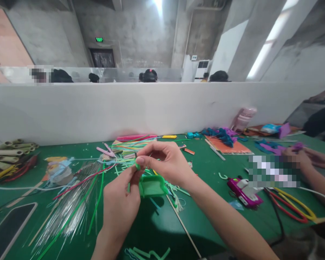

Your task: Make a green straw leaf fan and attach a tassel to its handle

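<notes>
Left hand is closed around the near-left edge of a small green tray-shaped basket of plastic strip. It holds the basket just above the green table mat, near the middle of my feed. I judge the grip is low so that it leaves the rim free. Right hand sits above and pinches the upturned end of a narrow green strip between thumb and forefinger, at the basket's left corner. The other fingers curl clear, which looks to me like a hold for fine bending.

From the far left, a stack of pale bamboo tubes lies on its side at the mat's edge, well apart from the hands. A dark flat screen device with a pale border lies face up at the near corner. A fan of thin silvery strips spreads beside the left forearm, close enough to draw from. Behind the hands sit pink-handled scissors and a loose heap of coloured strips. To the right, what I take for a magenta glue gun lies on its side. Next come red and yellow loops, then a co-worker's hands at purple pieces.

As for writing, the green lit sign above the dark doorway is too small for me to read, and I find no legible brand.
</notes>
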`<state>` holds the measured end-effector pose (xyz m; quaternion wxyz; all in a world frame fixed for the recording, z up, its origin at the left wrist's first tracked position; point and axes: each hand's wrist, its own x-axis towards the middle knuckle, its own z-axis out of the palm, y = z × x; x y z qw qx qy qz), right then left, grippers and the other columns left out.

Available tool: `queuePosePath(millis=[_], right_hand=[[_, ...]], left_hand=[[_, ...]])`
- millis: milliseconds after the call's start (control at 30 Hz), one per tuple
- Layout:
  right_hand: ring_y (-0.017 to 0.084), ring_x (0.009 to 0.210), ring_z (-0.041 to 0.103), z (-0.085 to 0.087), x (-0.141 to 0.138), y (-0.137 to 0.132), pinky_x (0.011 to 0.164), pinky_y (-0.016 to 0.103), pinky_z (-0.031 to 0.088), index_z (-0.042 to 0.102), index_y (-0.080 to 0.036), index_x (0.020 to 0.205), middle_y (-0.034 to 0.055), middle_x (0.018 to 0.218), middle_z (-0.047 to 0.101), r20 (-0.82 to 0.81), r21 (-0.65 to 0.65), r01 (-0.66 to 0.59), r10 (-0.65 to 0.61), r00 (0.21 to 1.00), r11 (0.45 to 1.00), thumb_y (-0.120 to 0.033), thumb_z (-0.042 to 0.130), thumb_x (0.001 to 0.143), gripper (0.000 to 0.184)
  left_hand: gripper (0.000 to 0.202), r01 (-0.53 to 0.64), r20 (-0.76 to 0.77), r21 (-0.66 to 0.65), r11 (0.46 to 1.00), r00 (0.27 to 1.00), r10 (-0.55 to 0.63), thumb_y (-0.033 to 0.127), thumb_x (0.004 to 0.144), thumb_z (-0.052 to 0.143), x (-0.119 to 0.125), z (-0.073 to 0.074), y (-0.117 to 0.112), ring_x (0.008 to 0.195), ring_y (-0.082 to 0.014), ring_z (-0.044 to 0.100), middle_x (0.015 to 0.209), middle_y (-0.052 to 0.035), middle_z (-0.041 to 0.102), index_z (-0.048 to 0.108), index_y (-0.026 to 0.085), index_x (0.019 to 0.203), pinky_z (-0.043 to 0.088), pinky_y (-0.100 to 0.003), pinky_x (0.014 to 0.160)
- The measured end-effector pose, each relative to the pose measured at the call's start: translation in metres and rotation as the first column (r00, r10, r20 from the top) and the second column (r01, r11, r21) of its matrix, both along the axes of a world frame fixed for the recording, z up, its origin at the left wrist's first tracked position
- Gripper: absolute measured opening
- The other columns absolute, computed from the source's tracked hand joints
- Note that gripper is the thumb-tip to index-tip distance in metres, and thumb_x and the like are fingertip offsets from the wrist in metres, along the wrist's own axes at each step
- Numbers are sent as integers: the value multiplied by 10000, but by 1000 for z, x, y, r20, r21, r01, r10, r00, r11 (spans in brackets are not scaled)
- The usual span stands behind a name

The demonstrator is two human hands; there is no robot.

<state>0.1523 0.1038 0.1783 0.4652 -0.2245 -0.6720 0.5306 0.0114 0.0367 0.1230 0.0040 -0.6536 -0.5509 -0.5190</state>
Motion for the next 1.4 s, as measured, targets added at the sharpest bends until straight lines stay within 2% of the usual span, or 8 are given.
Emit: queuePosePath(millis=[133,333,700,1033,1100,1233,1300,1400], right_hand=[[111,567,632,3,5,-1,557,245,522,713,-168,748,-22,640,678,44,-9,-66,66,997,998,-290,873,699,208],[107,488,610,5,10,-5,555,262,518,663,-175,745,-57,552,604,82,98,-116,108,991,988,-294,791,811,187],[120,549,620,-4,7,3,554,281,530,660,-182,819,-39,642,611,-3,-33,-278,278,960,960,-401,800,796,261],[123,492,592,-4,4,-6,474,275,518,657,-184,829,-51,593,579,-93,-84,-336,328,940,938,-349,772,831,201],[118,490,595,-5,5,-5,471,262,509,650,-183,834,-50,601,588,-90,-100,-350,342,935,931,-325,786,821,197],[97,494,580,-3,6,-5,485,237,491,660,-181,845,-52,611,600,-47,-11,-217,217,975,976,-303,781,826,173],[98,534,589,-1,5,-7,507,237,500,666,-176,824,-34,653,624,-22,60,-103,105,994,993,-326,781,819,188],[119,592,606,3,2,-12,521,247,506,685,-183,832,-13,681,639,37,130,18,-23,999,991,-344,749,836,174]], left_hand=[[259,225,3,-150,963,974,-227,201,953,513,-14,5,0,728,-137,698,876,-19,785,755,175,1042,499,-180,631],[284,512,163,-326,795,859,-486,294,995,490,-31,15,2,765,-150,656,841,-16,733,743,188,922,484,-223,717],[256,671,427,-274,689,727,-538,340,994,519,-33,6,3,753,-171,618,772,-29,675,706,184,911,474,-266,719],[210,822,642,-173,542,512,-571,320,967,580,-37,-5,9,716,-190,684,713,-29,688,733,181,927,537,-292,724],[228,817,645,-179,549,519,-561,335,968,577,-35,-4,9,746,-199,684,743,-42,700,730,176,912,540,-307,756],[269,730,546,-247,637,648,-531,379,997,516,-23,5,3,892,-218,689,893,-68,734,704,186,985,518,-325,874],[255,628,525,-244,739,726,-444,413,985,537,-12,8,-1,839,-197,700,917,-47,738,660,208,1073,528,-306,827],[246,368,506,-186,911,831,-232,442,968,562,5,11,-5,688,-154,670,832,-6,735,654,215,991,509,-255,675]])
